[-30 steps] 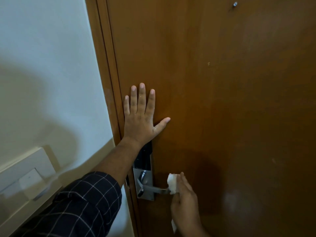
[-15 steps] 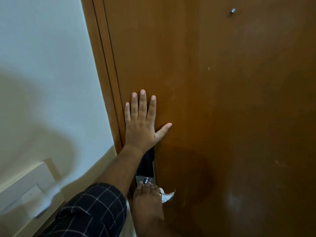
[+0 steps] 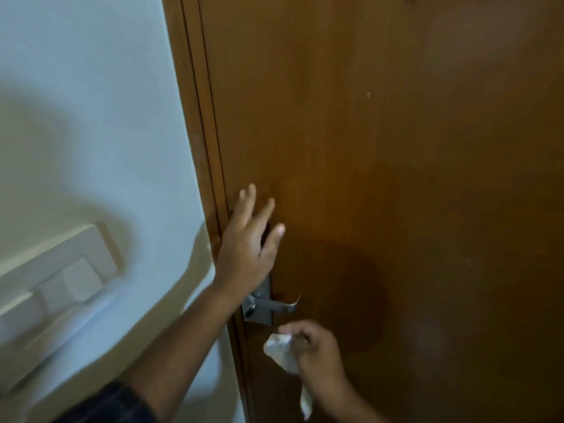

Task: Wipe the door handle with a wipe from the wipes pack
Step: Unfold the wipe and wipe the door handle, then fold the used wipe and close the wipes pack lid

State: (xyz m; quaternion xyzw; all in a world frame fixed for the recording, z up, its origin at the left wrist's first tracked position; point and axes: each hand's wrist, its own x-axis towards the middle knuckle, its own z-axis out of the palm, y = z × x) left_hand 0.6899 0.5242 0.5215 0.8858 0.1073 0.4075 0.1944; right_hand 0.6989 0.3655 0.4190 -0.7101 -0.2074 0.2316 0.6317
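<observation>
A brown wooden door (image 3: 381, 148) fills most of the view, with its frame (image 3: 195, 123) running down the left of it and a pale wall (image 3: 91, 102) beyond that. Low on the door, close to its left edge, sits a metal lock plate (image 3: 265, 312) with the lever door handle (image 3: 282, 305) sticking out to the right, its tip curled up slightly.

The left hand (image 3: 247, 251) is raised in front of the door just above the handle, near the door's left edge. Its grip is wide open and has hold of nothing: the fingers (image 3: 265, 212) are spread and point upward, the thumb out to the right. Motion blur makes it hard to tell whether the palm touches the wood or is just off it. The wrist covers the upper part of the lock plate. The forearm runs down toward the lower left, ending in a dark checked sleeve (image 3: 113, 404) at the bottom edge of the view.

The right hand (image 3: 314, 349) is below the handle and slightly to its right, apart from it. Its grip is closed around a crumpled white wipe (image 3: 282, 351), which bunches out to the left of the knuckles; a loose end of the wipe hangs down under the hand. The wipe is not touching the handle.

On the wall at the left is a pale switch plate (image 3: 64, 279), blurred. Soft shadows of the arms fall across the wall and the lower part of the door.
</observation>
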